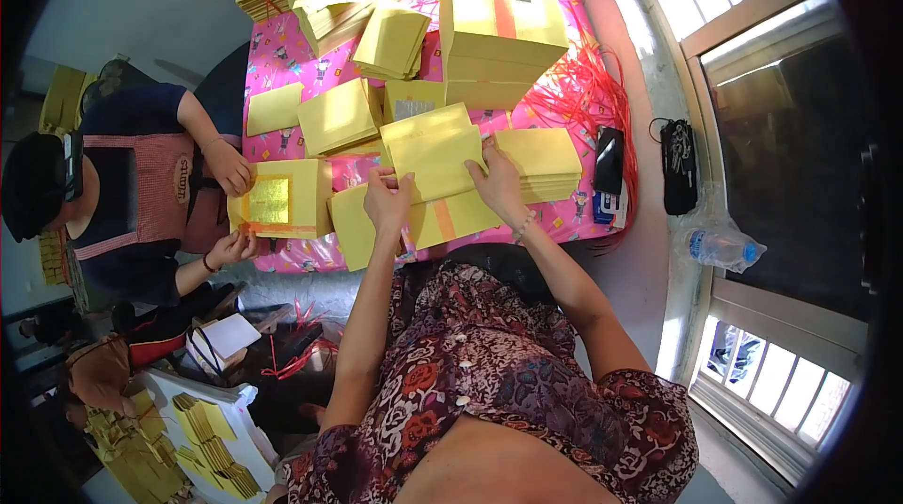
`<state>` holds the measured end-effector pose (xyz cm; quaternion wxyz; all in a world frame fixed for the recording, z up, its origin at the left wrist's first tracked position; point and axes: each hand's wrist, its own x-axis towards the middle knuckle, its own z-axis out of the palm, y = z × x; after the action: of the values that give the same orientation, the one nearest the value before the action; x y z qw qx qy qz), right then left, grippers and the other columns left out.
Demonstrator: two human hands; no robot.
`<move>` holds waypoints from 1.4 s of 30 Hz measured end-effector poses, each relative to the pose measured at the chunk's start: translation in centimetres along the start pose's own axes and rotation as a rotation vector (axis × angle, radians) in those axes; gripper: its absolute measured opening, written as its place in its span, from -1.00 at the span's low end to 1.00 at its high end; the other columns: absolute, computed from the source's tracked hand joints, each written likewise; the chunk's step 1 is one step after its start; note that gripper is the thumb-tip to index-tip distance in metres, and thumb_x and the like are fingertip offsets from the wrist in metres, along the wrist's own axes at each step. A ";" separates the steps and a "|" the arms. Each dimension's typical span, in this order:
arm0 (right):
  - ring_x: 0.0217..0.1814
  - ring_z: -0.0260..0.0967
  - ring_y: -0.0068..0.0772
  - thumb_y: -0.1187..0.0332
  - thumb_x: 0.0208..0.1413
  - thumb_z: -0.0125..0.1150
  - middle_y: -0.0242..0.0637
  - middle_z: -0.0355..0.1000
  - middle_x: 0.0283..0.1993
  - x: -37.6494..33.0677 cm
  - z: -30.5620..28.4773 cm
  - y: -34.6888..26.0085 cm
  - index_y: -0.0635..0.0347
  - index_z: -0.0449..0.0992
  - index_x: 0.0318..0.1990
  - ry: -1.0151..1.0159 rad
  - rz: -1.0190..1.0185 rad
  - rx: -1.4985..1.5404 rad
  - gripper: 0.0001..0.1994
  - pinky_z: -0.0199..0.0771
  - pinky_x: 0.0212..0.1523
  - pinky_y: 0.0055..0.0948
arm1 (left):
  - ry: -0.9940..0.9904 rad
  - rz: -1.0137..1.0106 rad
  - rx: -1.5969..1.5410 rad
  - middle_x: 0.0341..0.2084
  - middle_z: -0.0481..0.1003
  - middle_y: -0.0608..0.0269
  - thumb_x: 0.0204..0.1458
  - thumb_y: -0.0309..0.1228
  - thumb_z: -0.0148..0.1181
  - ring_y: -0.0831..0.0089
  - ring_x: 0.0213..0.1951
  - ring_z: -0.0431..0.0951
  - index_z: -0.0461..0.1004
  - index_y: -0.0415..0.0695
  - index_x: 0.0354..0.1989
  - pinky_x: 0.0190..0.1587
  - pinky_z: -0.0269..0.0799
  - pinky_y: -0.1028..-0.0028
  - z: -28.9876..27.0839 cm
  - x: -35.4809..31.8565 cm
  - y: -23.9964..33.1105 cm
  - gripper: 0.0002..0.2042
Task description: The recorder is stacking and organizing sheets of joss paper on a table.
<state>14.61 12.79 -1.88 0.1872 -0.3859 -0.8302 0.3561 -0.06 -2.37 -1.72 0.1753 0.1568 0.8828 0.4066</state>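
Yellow paper (435, 164), two overlapping layers, whether one folded piece or separate sheets could not be told: held raised over the near side of the table (562, 214), in front of the wearer.

Left hand (387, 205): thumb and fingers pinched the lower left edge.

Right hand (497, 186): thumb and fingers pinched the right edge, thumb on the upper face.

Beneath and near: a yellow piece with an orange band (446, 220), partly under the held layers; a stack of yellow paper (555, 164) just right of them; a plain yellow piece (354, 233) to the left.

Farther off: a tall yellow block (508, 53), red strings (588, 81), a black phone (609, 159). At left, a co-worker (141, 170) handled a yellow sheet with a gold square (270, 200).

Step, as judged: aligning or folding the layers, not yet laid flat. The next move seemed to call for an even pinch at both edges, the layers kept square, and a level lowering onto the pieces below.
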 end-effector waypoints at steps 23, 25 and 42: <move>-0.21 0.42 0.16 0.24 0.07 0.25 0.08 0.41 -0.20 0.2 -0.1 -0.1 0.36 0.39 -0.26 -0.017 0.029 -0.015 -0.69 0.42 -0.25 -0.05 | 0.005 -0.022 -0.023 -0.50 0.55 0.21 -0.13 -0.20 0.43 0.42 -0.44 0.56 0.37 -0.18 -0.24 -0.35 0.44 0.39 0.2 0.5 -0.3 -0.57; -0.21 0.42 0.16 0.24 0.07 0.25 0.09 0.41 -0.20 0.2 -0.1 -0.3 0.36 0.39 -0.26 -0.012 0.026 -0.008 -0.69 0.42 -0.25 -0.05 | -0.016 -0.033 -0.051 -0.50 0.55 0.22 -0.13 -0.20 0.43 0.44 -0.45 0.55 0.37 -0.18 -0.25 -0.35 0.44 0.42 0.2 0.8 -0.8 -0.58; -0.21 0.43 0.15 0.22 0.07 0.25 0.10 0.42 -0.22 0.5 0.4 0.4 0.37 0.40 -0.27 -0.036 0.030 -0.043 -0.68 0.43 -0.23 -0.05 | 0.140 0.181 0.161 -0.43 0.45 0.15 -0.04 -0.27 0.33 0.20 -0.38 0.51 0.36 -0.15 -0.26 -0.28 0.41 0.22 1.1 -0.9 0.6 -0.69</move>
<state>14.21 13.19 -2.44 0.1584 -0.3955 -0.8352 0.3477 1.28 -1.64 -1.75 0.0629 0.2204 0.9049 0.3586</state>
